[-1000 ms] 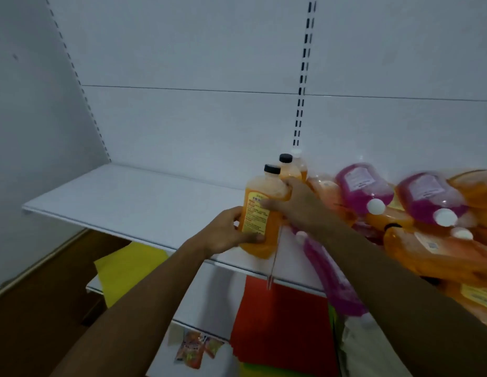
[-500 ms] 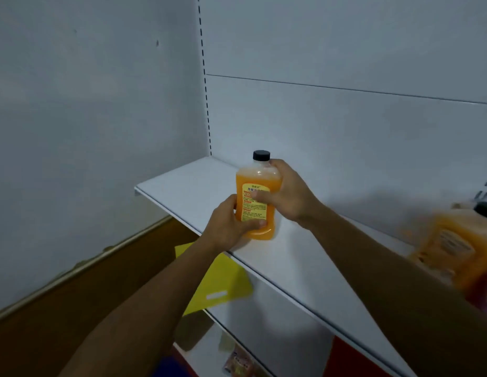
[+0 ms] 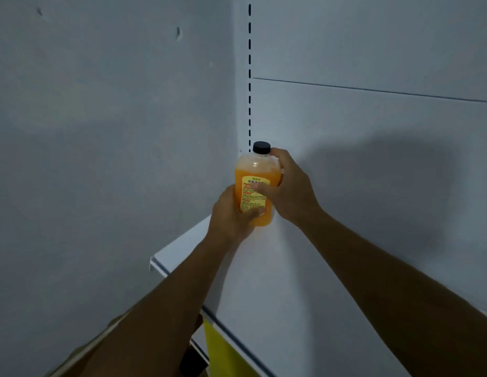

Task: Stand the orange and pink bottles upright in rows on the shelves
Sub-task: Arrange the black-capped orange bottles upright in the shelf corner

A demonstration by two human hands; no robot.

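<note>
Two hands, left hand [image 3: 231, 213] and right hand [image 3: 288, 189], grip upright orange bottle [image 3: 254, 183] between them

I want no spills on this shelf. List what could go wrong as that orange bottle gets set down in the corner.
1. The orange bottle sits near the shelf's left end; letting go carelessly could tip it off that side.
2. The left hand and right hand both grip it; pulling away unevenly may topple it.
3. Whether its base rests flat is hidden.

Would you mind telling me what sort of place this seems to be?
Probably a shop aisle or stockroom being stocked. A white metal shelf hangs from a slotted upright, and both hands, left hand and right hand, hold a labelled orange bottle near its back corner.
</note>
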